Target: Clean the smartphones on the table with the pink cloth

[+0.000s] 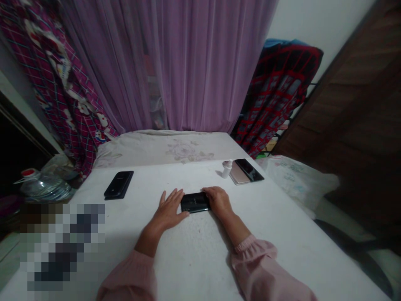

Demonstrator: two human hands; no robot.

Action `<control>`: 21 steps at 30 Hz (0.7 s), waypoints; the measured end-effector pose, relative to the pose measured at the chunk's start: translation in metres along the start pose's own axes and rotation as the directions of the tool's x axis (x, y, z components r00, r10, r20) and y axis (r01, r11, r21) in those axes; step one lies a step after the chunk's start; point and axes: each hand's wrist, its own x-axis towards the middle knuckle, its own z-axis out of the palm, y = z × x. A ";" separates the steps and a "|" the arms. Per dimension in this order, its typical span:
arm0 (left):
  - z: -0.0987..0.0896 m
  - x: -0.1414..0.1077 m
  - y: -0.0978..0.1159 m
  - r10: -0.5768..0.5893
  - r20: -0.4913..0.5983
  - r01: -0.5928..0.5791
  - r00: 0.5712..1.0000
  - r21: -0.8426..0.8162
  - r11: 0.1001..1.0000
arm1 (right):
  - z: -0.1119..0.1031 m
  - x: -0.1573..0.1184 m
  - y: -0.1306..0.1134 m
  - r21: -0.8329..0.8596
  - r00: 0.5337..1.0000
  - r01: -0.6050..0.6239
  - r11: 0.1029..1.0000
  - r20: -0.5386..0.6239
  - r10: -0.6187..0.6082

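A glossy black phone (195, 202) lies sideways on the white table (194, 259), between my two hands. My left hand (169, 210) has its fingers spread, with the fingertips and thumb at the phone's left end. At the phone's right end, my right hand (219, 202) has its fingers bent and pressed together on the edge. A small white bottle (226, 169) stands behind and to the right, beside a pinkish phone or case (239, 173) and a dark phone (249, 169). Another dark phone (118, 184) rests on a flat dark piece at the left.
Purple curtains (200, 62) hang behind the table's floral cloth (184, 148). A large plastic bottle (44, 186) is past the left edge, and a white plastic bag (300, 179) past the right. A pixelated patch covers the near left corner.
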 end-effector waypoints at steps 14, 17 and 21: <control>0.002 0.000 -0.001 0.006 -0.022 -0.005 1.000 0.031 1.000 | 0.012 0.000 -0.016 0.102 0.988 0.152 0.983 -0.010 -0.151; 0.002 0.000 -0.001 0.011 -0.021 -0.010 1.000 0.029 1.000 | 0.005 -0.007 0.004 0.071 0.996 0.082 0.994 -0.046 -0.079; 0.002 0.000 0.001 -0.004 -0.009 0.004 1.000 0.037 0.999 | 0.005 -0.014 -0.001 0.025 0.996 0.050 0.998 -0.078 -0.048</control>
